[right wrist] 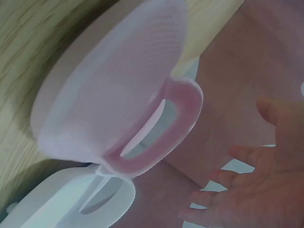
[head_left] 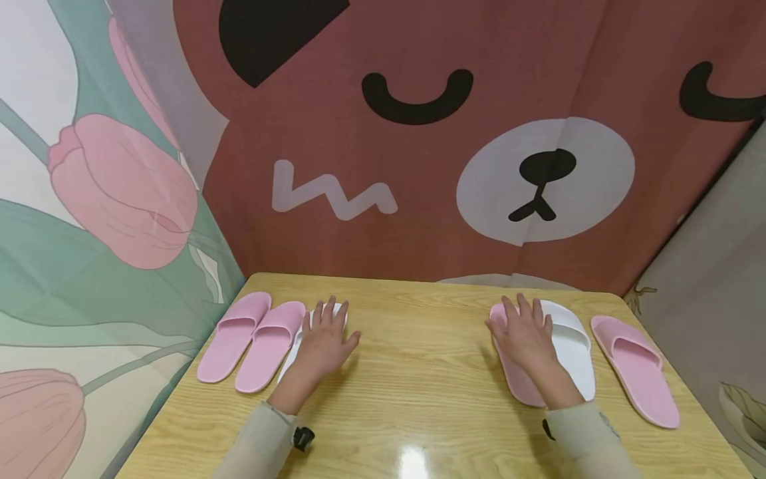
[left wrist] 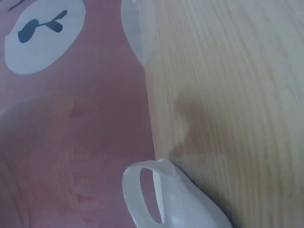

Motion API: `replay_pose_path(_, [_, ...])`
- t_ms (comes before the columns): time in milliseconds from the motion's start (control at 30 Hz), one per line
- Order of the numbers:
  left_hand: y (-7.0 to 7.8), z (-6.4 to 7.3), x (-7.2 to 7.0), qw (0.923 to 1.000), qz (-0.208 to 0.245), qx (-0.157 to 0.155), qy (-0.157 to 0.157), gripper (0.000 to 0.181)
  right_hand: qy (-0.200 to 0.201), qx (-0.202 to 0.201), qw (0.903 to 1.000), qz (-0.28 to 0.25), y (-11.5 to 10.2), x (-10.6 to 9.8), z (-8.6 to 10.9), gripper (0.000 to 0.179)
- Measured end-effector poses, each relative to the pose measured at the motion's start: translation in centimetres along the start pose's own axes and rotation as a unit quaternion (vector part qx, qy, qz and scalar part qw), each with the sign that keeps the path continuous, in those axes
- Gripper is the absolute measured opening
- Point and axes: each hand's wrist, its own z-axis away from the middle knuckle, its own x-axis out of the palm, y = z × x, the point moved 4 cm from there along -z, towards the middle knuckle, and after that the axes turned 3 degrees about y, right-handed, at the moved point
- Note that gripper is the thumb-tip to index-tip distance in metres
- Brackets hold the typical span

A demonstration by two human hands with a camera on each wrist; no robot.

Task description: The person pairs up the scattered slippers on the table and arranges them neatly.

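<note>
My left hand (head_left: 323,342) hovers with spread fingers over a white slipper (head_left: 290,362), hiding much of it. The left wrist view shows that white slipper's strap end (left wrist: 183,197) below the palm. To its left lie two pink slippers, an outer one (head_left: 230,349) and an inner one (head_left: 266,356). On the right side my right hand (head_left: 528,338), fingers also spread, is above a pink slipper (head_left: 519,379) and partly covers it. Beside that is another white slipper (head_left: 573,349). In the right wrist view, air shows between the fingers and the pink slipper (right wrist: 109,90). Neither hand holds anything.
One more pink slipper (head_left: 643,379) lies near the right edge of the wooden table (head_left: 419,372). A curtain with a bear print (head_left: 335,246) hangs behind the table, and a tulip-print curtain (head_left: 120,286) hangs on the left. A pale curtain (head_left: 712,259) is at the right.
</note>
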Motion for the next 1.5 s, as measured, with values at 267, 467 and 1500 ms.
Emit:
replay_pose_path(267, [-0.7,0.0,-0.2,0.9999,0.009,-0.006,0.002,0.07,0.0,0.006,1.0,0.001,1.2,-0.3,-0.2,0.073])
replay_pose_path(467, [-1.3,-0.2,0.1,0.9999,0.003,-0.011,-0.001,0.071,-0.006,0.008,0.9999,0.004,1.8,-0.6,-0.2,0.074])
replay_pose_path(1500, [-2.7,-0.3,0.8,0.9992,0.032,-0.022,-0.001,0.071,-0.001,0.031,0.9995,-0.003,4.6,-1.3,0.1,0.078])
